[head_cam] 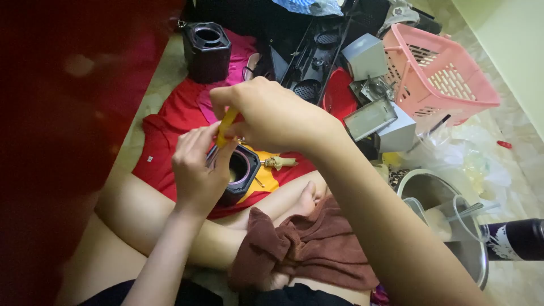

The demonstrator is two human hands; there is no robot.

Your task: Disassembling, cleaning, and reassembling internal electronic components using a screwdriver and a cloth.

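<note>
My left hand (197, 170) grips the rim of a small black box-shaped speaker (241, 173) with a round opening, held above my crossed legs. Thin wires show between its fingers. My right hand (272, 113) is closed around a yellow tool (226, 126), whose tip points down at the speaker's near edge. Under the speaker lies a red cloth (175, 122) with a yellow patch.
A second black speaker housing (207, 50) stands on the floor at the back. A pink plastic basket (439, 73), grey boxes, a steel bowl (453, 226) with a clear cup, a dark bottle (518, 238) and a brown towel (306, 243) surround me.
</note>
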